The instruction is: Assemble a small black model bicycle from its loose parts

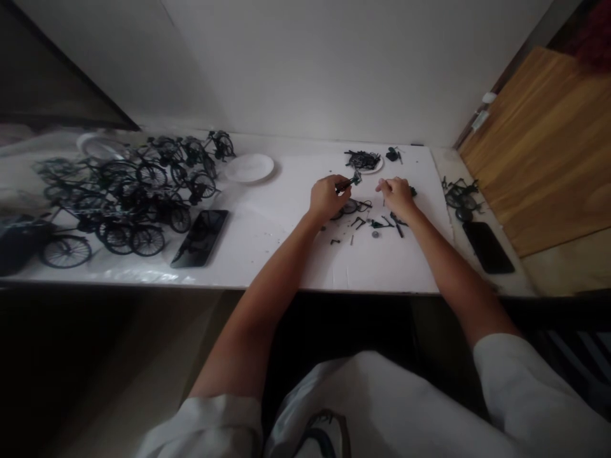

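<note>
My left hand (328,196) is closed on a small dark part (352,182), which sticks out to the right from its fingertips. To its right, my right hand (397,196) has its fingers pressed together; whatever they may hold is too small to make out. Just below the hands lie small wheels (351,207) and several loose dark pieces (380,223) on the white board (382,267). Behind the hands, a white plate (380,166) bears a heap of dark parts (361,159).
Several small model bicycles (147,240) crowd the left side. Near them are a white plate (251,168) and a dark phone (200,238). At the right lie another phone (487,247) and more dark parts (461,194), beside a wooden panel (548,152).
</note>
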Available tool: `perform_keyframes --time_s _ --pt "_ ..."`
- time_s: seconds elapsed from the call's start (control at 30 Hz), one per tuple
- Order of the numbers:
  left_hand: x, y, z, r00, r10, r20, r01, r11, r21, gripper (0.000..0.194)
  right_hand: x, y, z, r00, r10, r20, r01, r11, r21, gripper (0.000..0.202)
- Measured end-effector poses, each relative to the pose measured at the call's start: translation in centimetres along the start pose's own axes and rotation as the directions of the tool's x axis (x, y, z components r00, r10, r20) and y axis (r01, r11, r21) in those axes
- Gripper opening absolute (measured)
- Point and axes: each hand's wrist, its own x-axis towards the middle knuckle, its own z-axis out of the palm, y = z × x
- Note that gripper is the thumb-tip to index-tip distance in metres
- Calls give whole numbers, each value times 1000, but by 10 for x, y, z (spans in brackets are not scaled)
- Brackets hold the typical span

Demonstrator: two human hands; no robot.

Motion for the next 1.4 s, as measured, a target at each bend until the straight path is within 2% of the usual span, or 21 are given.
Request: perform_keyframes --time_s 0.17,0.3,0.37,0.5,0.6,0.7,0.8,0.97,1.1,1.2,1.3,1.4 --pt "-1 2 1 999 -45 -28 41 993 -109 18 -6 0 -2 999 20 42 -18 998 -59 22" --pt "-2 3 5 995 -93 -29 85 974 -208 16 -9 -1 2 995 3 102 5 997 -78 13" --pt "-2 2 6 996 -90 -26 83 976 -203 15 -9 -1 3 996 -45 76 49 997 -62 15" --pt "-1 -4 5 999 -42 -26 40 996 -81 16 -10 -8 1 984 -179 24 179 984 18 24" --pt "2 -9 3 999 -15 -31 15 1000 -14 18 -11 -15 0 960 -270 79 262 960 99 25" --pt "4 -12 2 999 -28 -35 28 999 -16 19 -14 -21 2 912 -383 144 353 915 197 20" --pt "5 -13 1 997 -58 -42 58 998 -12 16 -20 -28 6 870 -452 198 398 880 259 28" --pt "5 -12 0 996 -71 -46 69 996 -51 14 -35 -43 12 856 -431 286 359 893 272 55" --pt "4 -11 1 997 -58 -50 53 994 -91 13 -37 -50 14 869 -419 263 364 901 236 40" --pt "5 -11 2 994 -91 -60 81 984 -160 12 -35 -52 13 889 -384 250 345 920 187 33" --pt "6 -14 5 985 -165 -58 142 949 -281 17 -33 -53 10 906 -360 222 330 930 162 27" --pt "8 -16 7 973 -229 -35 191 877 -441 22 -30 -52 9 919 -355 169 332 931 152 30"
